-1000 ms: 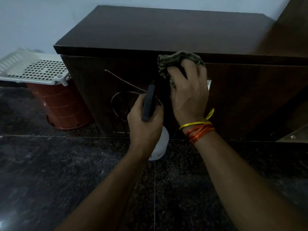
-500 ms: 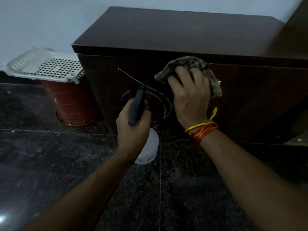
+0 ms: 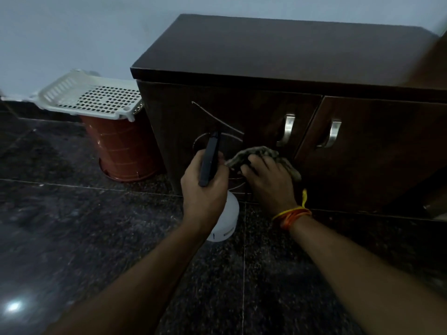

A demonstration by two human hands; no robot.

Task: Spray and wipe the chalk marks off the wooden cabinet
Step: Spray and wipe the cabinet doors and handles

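A dark wooden cabinet (image 3: 278, 52) stands against the wall, with two doors and metal handles. White chalk marks (image 3: 217, 120), a slanted line and a circle, show on its left door. My left hand (image 3: 203, 189) grips a spray bottle (image 3: 223, 223) with a white body and a black head pointed at the marks. My right hand (image 3: 268, 184) presses a crumpled grey-green cloth (image 3: 258, 153) against the lower part of the left door, just right of the circle. Part of the circle is hidden behind my hands.
A reddish-brown bucket (image 3: 121, 146) stands left of the cabinet with a white perforated plastic tray (image 3: 89, 96) lying on top. The floor is dark polished stone tile (image 3: 72, 238). The cabinet door handles (image 3: 287, 129) stick out to the right of my right hand.
My right hand with the cloth has moved down from the top edge of the door to its lower part. The view has shifted, so the cabinet sits further right. My left hand still holds the bottle.
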